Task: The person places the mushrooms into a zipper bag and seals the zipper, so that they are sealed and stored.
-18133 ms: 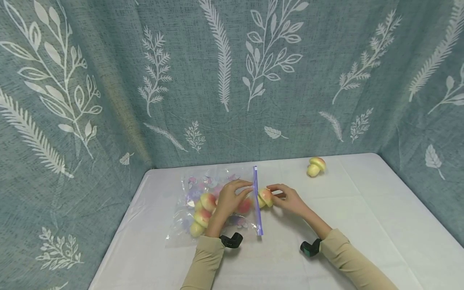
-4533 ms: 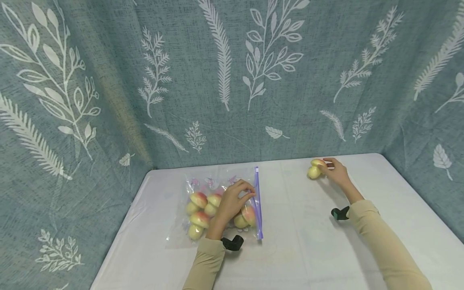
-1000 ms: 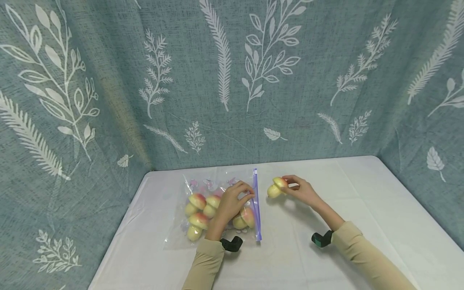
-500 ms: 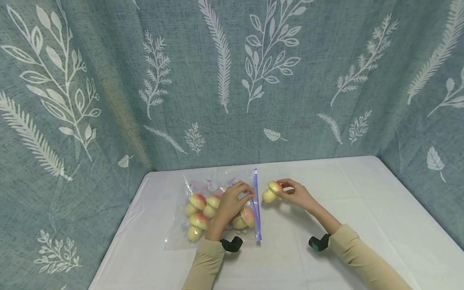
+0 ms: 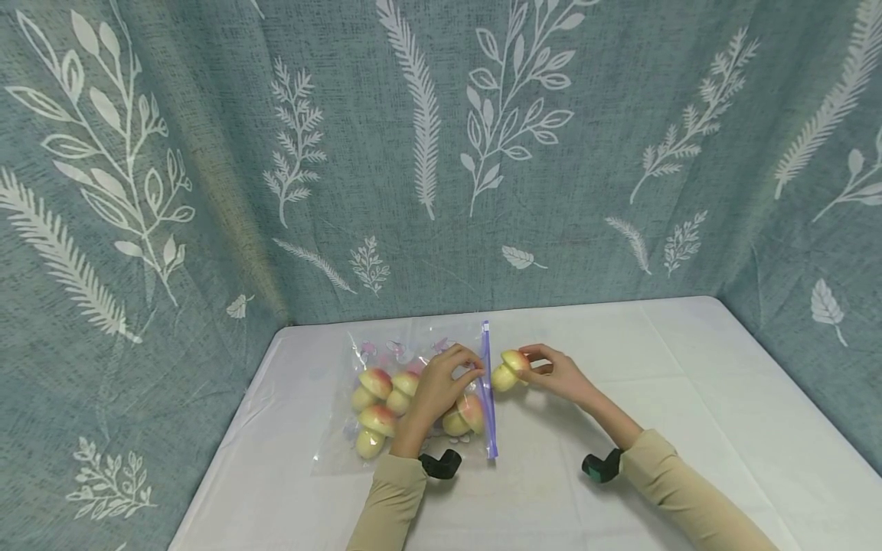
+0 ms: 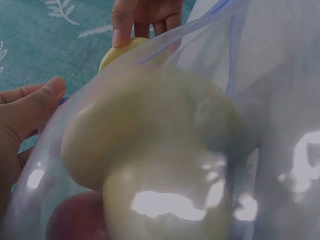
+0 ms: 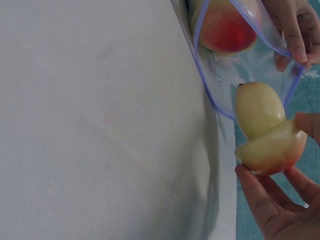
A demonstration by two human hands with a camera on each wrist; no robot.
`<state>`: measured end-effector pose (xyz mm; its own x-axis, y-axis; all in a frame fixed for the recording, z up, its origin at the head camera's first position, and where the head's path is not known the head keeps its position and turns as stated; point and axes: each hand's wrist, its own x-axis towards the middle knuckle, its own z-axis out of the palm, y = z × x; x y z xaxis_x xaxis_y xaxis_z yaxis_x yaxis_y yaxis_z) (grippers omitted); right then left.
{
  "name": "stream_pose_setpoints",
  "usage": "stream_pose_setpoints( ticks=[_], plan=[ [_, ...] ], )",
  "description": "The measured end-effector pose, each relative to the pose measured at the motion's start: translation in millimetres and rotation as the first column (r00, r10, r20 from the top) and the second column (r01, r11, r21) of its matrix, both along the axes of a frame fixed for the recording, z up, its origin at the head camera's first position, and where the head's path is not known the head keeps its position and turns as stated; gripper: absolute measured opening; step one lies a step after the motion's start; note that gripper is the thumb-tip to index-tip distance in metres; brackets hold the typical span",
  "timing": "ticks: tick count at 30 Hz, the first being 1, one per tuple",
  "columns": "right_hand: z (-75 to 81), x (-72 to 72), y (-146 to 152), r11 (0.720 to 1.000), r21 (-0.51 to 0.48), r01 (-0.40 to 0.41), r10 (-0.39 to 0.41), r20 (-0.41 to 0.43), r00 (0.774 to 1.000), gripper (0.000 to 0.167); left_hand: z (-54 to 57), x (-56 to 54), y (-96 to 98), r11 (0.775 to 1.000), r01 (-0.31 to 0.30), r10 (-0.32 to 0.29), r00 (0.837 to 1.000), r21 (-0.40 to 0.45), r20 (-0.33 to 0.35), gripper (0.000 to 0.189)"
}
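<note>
A clear zip bag (image 5: 338, 451) with a purple zip edge (image 5: 491, 428) lies on the table. Inside are several toy mushrooms (image 5: 377, 421), yellow with reddish caps. My left hand (image 5: 436, 386) lies over the bag and pinches the upper lip of its mouth, holding it apart, as the right wrist view shows. Between the fingers and thumb of my right hand (image 5: 563, 379) is another toy mushroom (image 5: 508, 373), gripped by its cap. Its stem (image 7: 257, 107) points into the bag's mouth in the right wrist view. Part of the bag's contents is hidden under my left hand.
A white cloth covers the table (image 5: 661, 383). Behind and at both sides hangs a blue-green curtain (image 5: 441, 252) with white leaf prints. Each wrist carries a black camera mount, one on the left wrist (image 5: 441, 464) and one on the right wrist (image 5: 602, 466).
My right hand took the toy mushroom from the table's back right and carried it left and nearer, to the bag's mouth. My left hand has stayed at the bag's edge.
</note>
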<state>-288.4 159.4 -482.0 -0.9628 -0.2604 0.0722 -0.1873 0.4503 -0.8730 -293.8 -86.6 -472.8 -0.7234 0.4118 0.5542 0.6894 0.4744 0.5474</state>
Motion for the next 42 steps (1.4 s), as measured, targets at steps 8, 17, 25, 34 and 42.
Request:
stream_pose_setpoints(
  ticks=[8,17,25,34,42],
  plan=[
    [-1.2,2.4,-6.8,0.999,-0.022,-0.027,0.027,0.017,0.999,0.052,-1.6,-0.3,0.3,1.0,0.006,-0.006,1.0,0.014,-0.009,0.006],
    [-5.4,4.1,-13.4,0.999,-0.025,-0.047,0.047,0.009,0.999,0.05,-0.7,1.5,0.8,1.0,0.005,-0.005,1.0,0.009,-0.003,0.007],
    [-10.2,6.6,-18.4,0.996,-0.03,-0.079,0.079,0.01,0.997,0.05,0.5,3.8,1.0,1.0,0.007,-0.007,1.0,0.014,-0.008,0.007],
    [-7.6,11.5,-21.8,0.994,-0.049,-0.093,0.094,0.014,0.995,0.05,0.5,3.0,0.9,1.0,0.011,-0.011,1.0,0.008,-0.007,0.008],
    [-9.7,14.8,-22.7,0.992,-0.04,-0.116,0.117,0.019,0.993,0.046,-0.1,3.0,0.3,1.0,0.011,-0.011,1.0,0.006,-0.011,0.009]
  ],
)
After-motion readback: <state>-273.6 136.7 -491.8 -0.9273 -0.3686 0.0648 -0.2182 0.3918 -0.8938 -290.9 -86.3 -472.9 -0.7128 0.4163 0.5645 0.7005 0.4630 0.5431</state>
